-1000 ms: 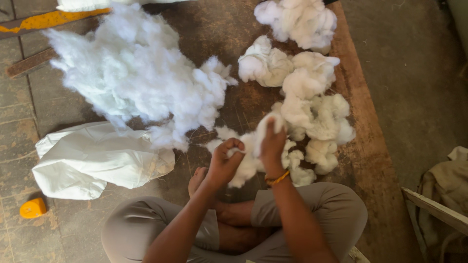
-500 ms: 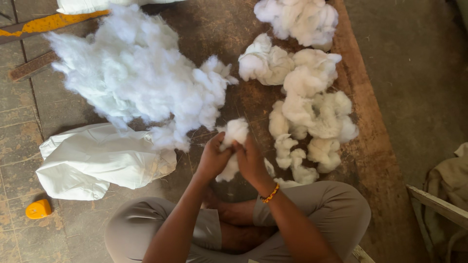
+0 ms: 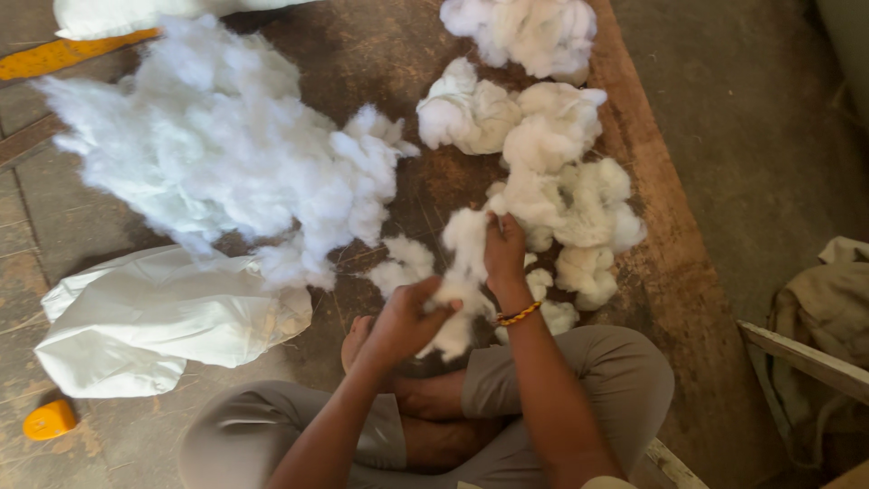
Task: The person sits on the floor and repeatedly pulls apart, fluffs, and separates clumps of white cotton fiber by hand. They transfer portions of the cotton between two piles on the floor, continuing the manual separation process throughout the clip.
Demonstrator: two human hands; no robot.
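both hands grip one cotton tuft (image 3: 463, 272), the left hand (image 3: 405, 319) at its lower end, the right hand (image 3: 504, 255) higher, with a loose pile (image 3: 226, 163) left of the grip and wads (image 3: 561, 181) just beyond it.

A dark, worn floor mat (image 3: 389, 63) covers the floor (image 3: 751, 136), its brown right edge running down toward the near side. On the mat, a big loose heap of white fibre (image 3: 226, 163) fills the left part. Rounded white wads (image 3: 552, 154) lie in a row along the right edge, from the far end inward. A white cloth sack (image 3: 154, 326) lies at the near left. A small orange object (image 3: 50, 421) sits on the floor at the near left corner.
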